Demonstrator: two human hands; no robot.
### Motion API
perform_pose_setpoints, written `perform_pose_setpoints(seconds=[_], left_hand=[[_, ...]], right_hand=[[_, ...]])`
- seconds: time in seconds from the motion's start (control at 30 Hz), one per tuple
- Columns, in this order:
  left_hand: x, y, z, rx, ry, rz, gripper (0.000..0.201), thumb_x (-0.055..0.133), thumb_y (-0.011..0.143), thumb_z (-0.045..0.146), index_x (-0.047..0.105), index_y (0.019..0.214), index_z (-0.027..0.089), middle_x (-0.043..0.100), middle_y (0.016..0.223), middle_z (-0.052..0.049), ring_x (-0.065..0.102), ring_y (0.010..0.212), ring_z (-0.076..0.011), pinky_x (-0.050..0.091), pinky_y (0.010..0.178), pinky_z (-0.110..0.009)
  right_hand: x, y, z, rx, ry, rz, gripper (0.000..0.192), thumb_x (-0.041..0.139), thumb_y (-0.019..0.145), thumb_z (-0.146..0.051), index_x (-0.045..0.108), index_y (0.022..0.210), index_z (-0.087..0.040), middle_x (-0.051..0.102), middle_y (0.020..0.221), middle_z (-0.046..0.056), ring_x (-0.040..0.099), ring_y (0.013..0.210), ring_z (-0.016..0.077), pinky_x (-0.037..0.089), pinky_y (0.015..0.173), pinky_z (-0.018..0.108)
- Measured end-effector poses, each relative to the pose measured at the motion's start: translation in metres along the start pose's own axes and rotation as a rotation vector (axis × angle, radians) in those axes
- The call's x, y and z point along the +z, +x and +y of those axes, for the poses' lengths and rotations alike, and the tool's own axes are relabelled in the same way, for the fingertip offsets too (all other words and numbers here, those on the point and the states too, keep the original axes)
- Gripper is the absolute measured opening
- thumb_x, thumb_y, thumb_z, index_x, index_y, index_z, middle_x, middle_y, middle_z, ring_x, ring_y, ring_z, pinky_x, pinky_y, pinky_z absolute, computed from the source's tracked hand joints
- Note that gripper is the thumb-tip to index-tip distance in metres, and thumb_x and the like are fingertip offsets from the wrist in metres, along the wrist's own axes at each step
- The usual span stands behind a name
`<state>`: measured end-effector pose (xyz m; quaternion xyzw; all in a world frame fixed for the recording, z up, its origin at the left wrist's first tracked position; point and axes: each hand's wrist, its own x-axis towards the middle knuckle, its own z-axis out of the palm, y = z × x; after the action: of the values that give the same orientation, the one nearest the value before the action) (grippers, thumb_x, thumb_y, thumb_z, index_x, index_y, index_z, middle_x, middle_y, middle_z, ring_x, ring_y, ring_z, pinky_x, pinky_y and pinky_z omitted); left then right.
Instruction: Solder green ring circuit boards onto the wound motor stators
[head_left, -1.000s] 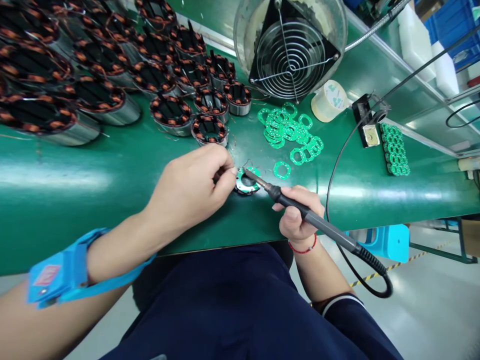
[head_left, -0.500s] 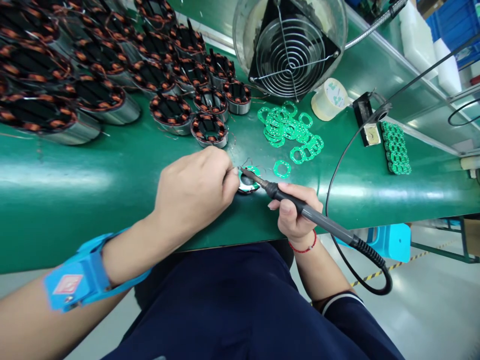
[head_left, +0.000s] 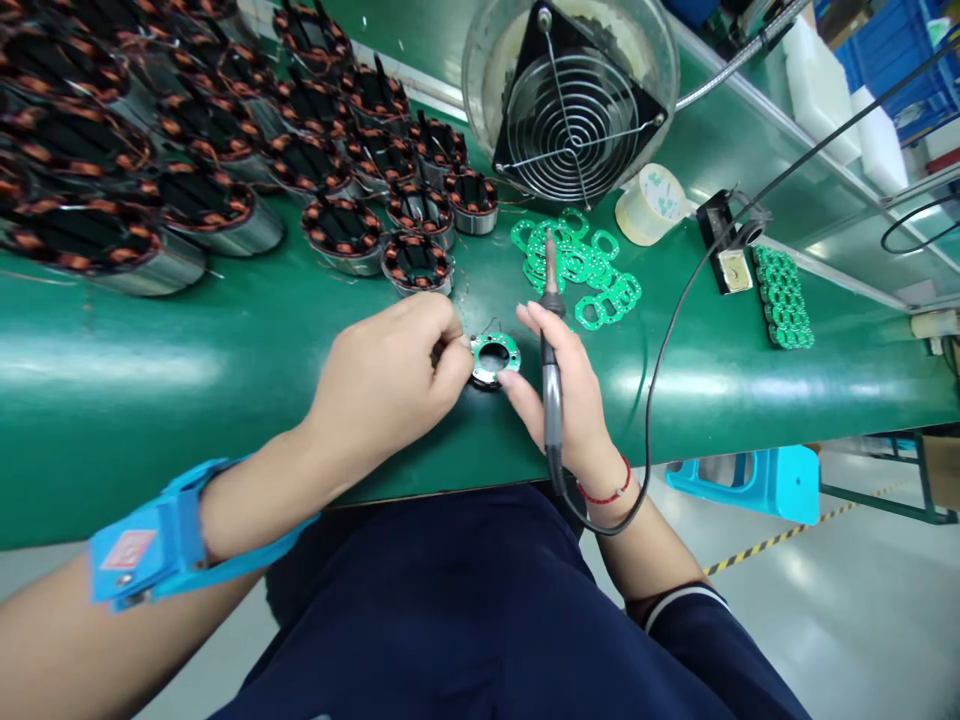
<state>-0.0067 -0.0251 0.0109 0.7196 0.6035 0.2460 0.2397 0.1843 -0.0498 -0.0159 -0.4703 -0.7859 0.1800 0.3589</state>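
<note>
A motor stator with a green ring circuit board [head_left: 512,347] on top rests on the bench, thin wire ends sticking up at its far side. My left hand [head_left: 390,375] is closed in a pinch at the board's left edge; what sits between its fingertips is hidden. My right hand [head_left: 574,400] holds a soldering iron [head_left: 552,390] upright against its fingers, tip pointing away over the loose boards. Its thumb reaches to the stator's right front edge, at or very near it. A blue wrist strap [head_left: 161,540] is around my left forearm.
Several copper-wound stators [head_left: 341,235] stand at the left and back. Loose green ring boards [head_left: 574,265] lie beyond my right hand, near a fan [head_left: 574,140] and a tape roll [head_left: 651,205]. An iron stand [head_left: 724,240] and a board panel [head_left: 784,297] are further right. The iron's cable [head_left: 660,370] loops beside my right arm.
The soldering iron's tip has left the board; my right hand has swung the iron upright and moved its thumb in to the stator. My left hand stays pinched at the board's left edge.
</note>
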Motion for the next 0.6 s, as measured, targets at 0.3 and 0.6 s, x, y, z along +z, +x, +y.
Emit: perform_pose_setpoints(seconds=[0.3, 0.6], left_hand=[[0.008, -0.004, -0.028, 0.168, -0.270, -0.309, 0.065, 0.059, 0.087, 0.047, 0.048, 0.144, 0.017, 0.062, 0.142, -0.018, 0.059, 0.130, -0.0364, 0.049, 0.109, -0.052], [0.018, -0.006, -0.019, 0.236, -0.003, -0.215, 0.049, 0.059, 0.091, 0.036, 0.060, 0.137, 0.018, 0.067, 0.120, -0.016, 0.062, 0.114, -0.0381, 0.050, 0.096, -0.052]], right_hand=[[0.008, -0.005, -0.002, 0.116, 0.056, 0.040, 0.053, 0.061, 0.105, -0.040, 0.043, 0.152, -0.025, 0.073, 0.132, 0.011, 0.073, 0.122, 0.0234, 0.060, 0.106, 0.040], [0.020, -0.018, -0.024, 0.056, -0.196, 0.225, 0.032, 0.050, 0.108, -0.027, 0.058, 0.140, -0.022, 0.080, 0.110, 0.009, 0.076, 0.099, 0.0223, 0.060, 0.094, 0.039]])
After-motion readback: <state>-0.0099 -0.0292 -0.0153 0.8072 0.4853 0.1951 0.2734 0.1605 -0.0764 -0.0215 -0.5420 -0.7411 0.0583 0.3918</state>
